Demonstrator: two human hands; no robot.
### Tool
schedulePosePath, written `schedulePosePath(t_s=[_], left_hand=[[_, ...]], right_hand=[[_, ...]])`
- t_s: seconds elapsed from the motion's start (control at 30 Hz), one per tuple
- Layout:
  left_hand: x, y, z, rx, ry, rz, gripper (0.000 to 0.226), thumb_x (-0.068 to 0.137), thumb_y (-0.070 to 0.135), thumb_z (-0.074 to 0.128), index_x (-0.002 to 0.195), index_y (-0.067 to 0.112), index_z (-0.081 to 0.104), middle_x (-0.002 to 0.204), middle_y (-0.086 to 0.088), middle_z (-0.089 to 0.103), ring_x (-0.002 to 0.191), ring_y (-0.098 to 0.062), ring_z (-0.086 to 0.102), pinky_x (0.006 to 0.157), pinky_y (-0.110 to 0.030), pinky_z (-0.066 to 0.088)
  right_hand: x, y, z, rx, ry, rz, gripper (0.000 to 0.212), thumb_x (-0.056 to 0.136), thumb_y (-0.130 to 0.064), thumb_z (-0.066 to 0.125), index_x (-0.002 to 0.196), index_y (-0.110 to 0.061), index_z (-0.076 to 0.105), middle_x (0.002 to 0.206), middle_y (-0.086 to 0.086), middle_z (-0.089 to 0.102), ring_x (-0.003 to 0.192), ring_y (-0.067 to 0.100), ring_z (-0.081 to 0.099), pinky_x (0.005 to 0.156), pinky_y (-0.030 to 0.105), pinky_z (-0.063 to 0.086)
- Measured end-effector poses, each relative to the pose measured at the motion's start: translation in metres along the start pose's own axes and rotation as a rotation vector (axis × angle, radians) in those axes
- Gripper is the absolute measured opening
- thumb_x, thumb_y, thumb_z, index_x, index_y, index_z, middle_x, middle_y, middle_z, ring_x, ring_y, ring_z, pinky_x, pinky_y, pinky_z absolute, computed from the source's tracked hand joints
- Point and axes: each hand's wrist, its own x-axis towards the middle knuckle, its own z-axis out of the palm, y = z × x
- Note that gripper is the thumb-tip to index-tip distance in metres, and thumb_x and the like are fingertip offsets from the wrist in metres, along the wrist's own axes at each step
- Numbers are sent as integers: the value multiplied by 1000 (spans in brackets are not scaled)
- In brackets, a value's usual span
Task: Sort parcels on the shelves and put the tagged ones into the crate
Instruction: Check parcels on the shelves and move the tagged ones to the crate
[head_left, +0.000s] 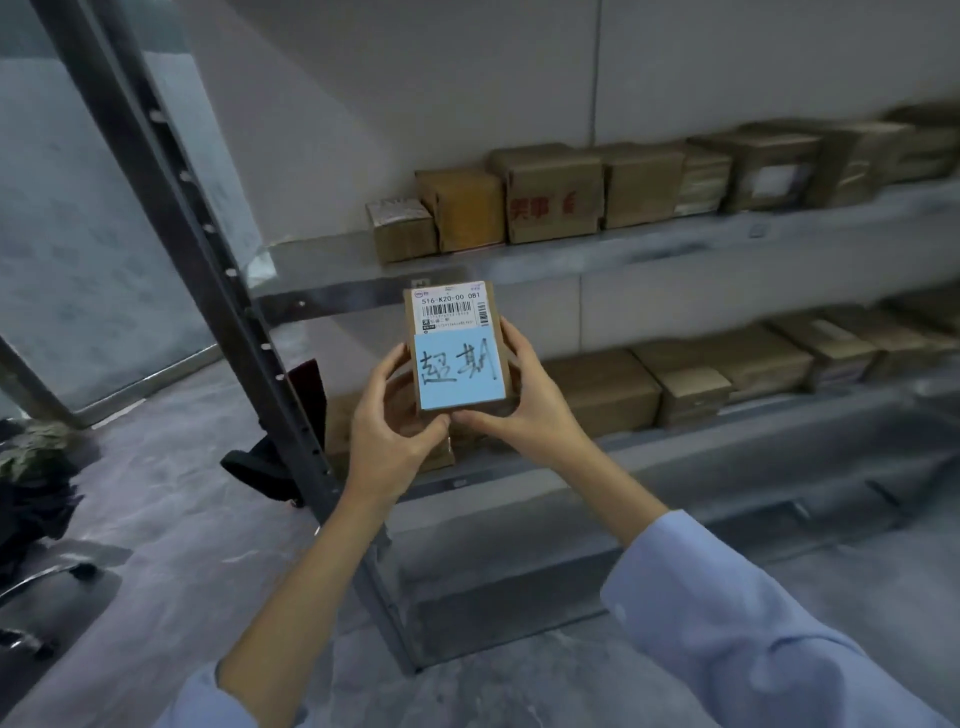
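Both hands holding one small parcel (448, 408) up in front of the rack, in the air, not touching either board. In view it's sitting between upper shelf (649, 252) and lower shelf (779, 421), near the rack's left end.

L hand (389, 421) gripping the parcel's left edge + bottom-left corner: fingers curling round behind it, thumb pressing at the bottom front. R hand (524, 410) gripping the right edge: fingers wrapping the side, thumb lying along the bottom edge. Thumb tips nearly meeting under the parcel.

Parcel face pointing at cam, standing upright. Blue tag (461, 371) w/ black handwritten chars covering the lower half. White barcode label (451, 307) showing above it, reading 516-K20-00 081.

Upper shelf: row of brown boxes (550, 195) sitting along the back wall, side by side, running from mid-board to the right end. Far ones blurring out.

Lower shelf: 2nd row of boxes (602, 389) lying along the back, same way. One more box sitting behind the hands, mostly hidden.

Steel post (197, 223) standing at the rack's front-left corner. Dark cloth item (260, 465) lying on the floor by it, can't tell what it is. Light blue sleeve (753, 623) showing on R arm.
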Motion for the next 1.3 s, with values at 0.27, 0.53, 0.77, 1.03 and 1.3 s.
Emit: schedulePosePath(t_s=[0.27, 0.53, 0.77, 1.03, 1.3], left_hand=[[-51, 10, 76, -31, -306, 15, 79, 79, 4, 77, 147, 8, 37, 148, -7, 43, 136, -15, 40, 108, -20, 36], [-108, 61, 193, -235, -672, 67, 78, 81, 5, 76, 147, 18, 38, 146, -2, 47, 132, -15, 47, 102, -45, 49], [-172, 119, 301, -334, -902, 147, 77, 81, 14, 79, 147, 21, 40, 136, 9, 56, 121, 3, 53, 90, -16, 51], [-259, 205, 442, -408, -1108, 212, 79, 79, 10, 79, 147, 17, 40, 137, 1, 56, 124, -11, 54, 99, -42, 51], [-357, 296, 575, -453, -1223, 270, 80, 79, 19, 81, 147, 20, 40, 140, 5, 53, 124, -7, 52, 98, -41, 51]], right_hand=[[-107, 24, -46, -96, 289, 152, 105, 68, -27, 90, 150, -32, 24, 143, -13, 47, 133, -2, 42, 106, 31, 46], [-232, 20, -123, -223, 638, 296, 94, 61, -51, 83, 130, -71, 22, 137, -23, 49, 129, -8, 44, 103, 18, 42], [-337, 28, -202, -368, 850, 410, 107, 68, -28, 90, 153, -27, 24, 147, 0, 45, 137, 16, 43, 109, 48, 43], [-469, 35, -320, -399, 1028, 520, 108, 67, -26, 91, 152, -23, 24, 145, -3, 47, 134, 15, 45, 107, 47, 44], [-600, 31, -435, -352, 1153, 579, 105, 72, -26, 88, 154, -24, 22, 147, -2, 44, 135, 15, 44, 109, 47, 42]])
